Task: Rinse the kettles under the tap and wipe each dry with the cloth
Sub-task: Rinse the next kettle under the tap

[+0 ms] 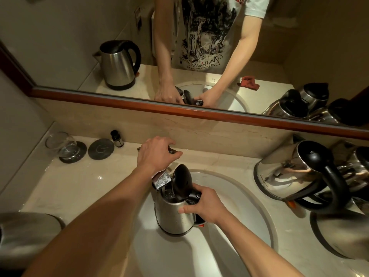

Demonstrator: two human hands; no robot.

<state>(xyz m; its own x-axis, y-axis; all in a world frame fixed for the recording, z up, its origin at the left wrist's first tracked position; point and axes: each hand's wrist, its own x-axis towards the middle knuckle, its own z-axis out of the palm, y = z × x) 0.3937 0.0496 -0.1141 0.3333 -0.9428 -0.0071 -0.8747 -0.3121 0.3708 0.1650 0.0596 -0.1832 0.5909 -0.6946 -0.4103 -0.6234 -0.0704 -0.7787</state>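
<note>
A steel kettle point(172, 214) with its black lid flipped up stands in the white sink basin point(249, 206), under the chrome tap spout point(162, 179). My right hand point(201, 204) grips the kettle's black handle. My left hand point(157, 151) is curled over the tap handle behind the spout. Water glints inside the kettle. Several more steel kettles point(289, 172) lie and stand on the counter to the right. Part of another kettle point(26, 232) shows at the lower left. The red cloth point(248, 83) appears only in the mirror.
A wood-framed mirror point(179, 109) runs along the back wall. On the left counter stand a glass point(63, 145) on a coaster, a second dark coaster point(101, 149) and a small bottle point(116, 138).
</note>
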